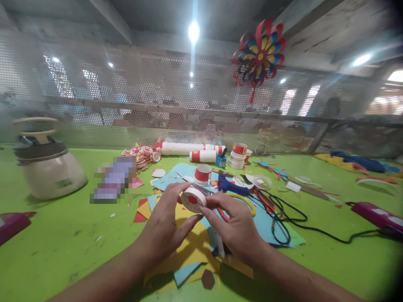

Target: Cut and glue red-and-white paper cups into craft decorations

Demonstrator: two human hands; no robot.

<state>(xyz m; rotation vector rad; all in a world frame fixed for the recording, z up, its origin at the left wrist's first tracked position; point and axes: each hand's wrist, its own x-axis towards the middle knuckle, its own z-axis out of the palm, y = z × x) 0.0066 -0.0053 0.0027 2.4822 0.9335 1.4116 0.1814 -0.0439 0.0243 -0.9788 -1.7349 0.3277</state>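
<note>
Here, left hand (165,224) and right hand (234,226) both pinch round paper drum (193,199) (white, red hexagon face) over yellow sheets (192,247).

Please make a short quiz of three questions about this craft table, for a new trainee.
1. True or false: both hands hold the small round white paper drum with a red centre.
2. Which tool lies just behind the right hand? A) blue glue gun B) hammer C) stapler
3. What colour is the table top?

Key:
1. True; the left hand and the right hand grip it with their fingers.
2. A
3. Green
</note>
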